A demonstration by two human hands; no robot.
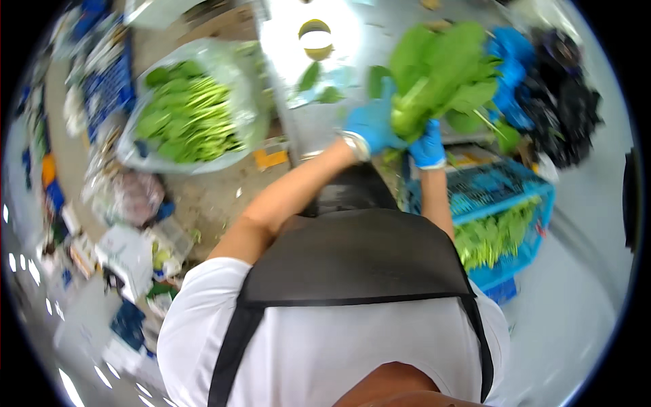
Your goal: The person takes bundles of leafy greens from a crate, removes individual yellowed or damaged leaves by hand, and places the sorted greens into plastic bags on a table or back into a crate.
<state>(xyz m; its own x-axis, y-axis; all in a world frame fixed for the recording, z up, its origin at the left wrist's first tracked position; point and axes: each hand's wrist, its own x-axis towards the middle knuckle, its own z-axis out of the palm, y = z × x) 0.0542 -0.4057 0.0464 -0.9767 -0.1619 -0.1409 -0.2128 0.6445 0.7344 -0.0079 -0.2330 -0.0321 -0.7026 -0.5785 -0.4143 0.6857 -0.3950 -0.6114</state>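
Currently both gloved hands, left hand (371, 125) and right hand (427, 148), clamp one bunch of leafy greens (441, 74) over the steel table (325, 115); bagged greens (186, 112) remain, crate of greens (502, 230) partly filled.

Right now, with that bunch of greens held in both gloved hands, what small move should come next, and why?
Probably lower the bunch of leafy greens onto the metal table. The left hand and right hand both grip its stem end above the tabletop, so neither hand is free for anything else.
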